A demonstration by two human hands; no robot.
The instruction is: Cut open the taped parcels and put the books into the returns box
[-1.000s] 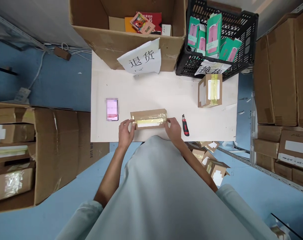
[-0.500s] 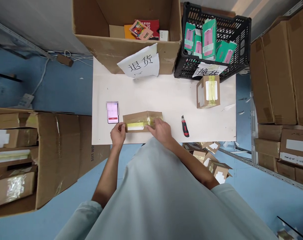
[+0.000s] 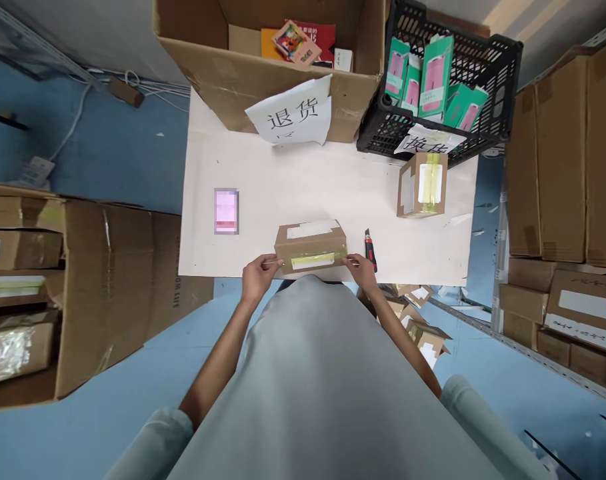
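A brown cardboard box (image 3: 311, 247) with white labels and yellowish tape lies near the front edge of the white table (image 3: 263, 173). At its left end my left hand (image 3: 257, 275) is closed, fingertips pinched at the corner on something thin and pale. My right hand (image 3: 363, 270) pinches at the box's right end, beside the tape; what is between its fingertips is too small to name. Just right of the box lies a red and black utility knife (image 3: 370, 251). A phone (image 3: 227, 211) with a pink, blurred screen rests on the table's left part.
Behind stand a large carton (image 3: 283, 73) holding books and a black crate (image 3: 497, 87) with green boxes. A taped box (image 3: 423, 185) sits at the right. Cartons flank the table, and small boxes lie below its front right edge.
The box has moved right and turned, so another labelled face shows on top. My left hand has shifted right with it; my right hand has left the top for the right end.
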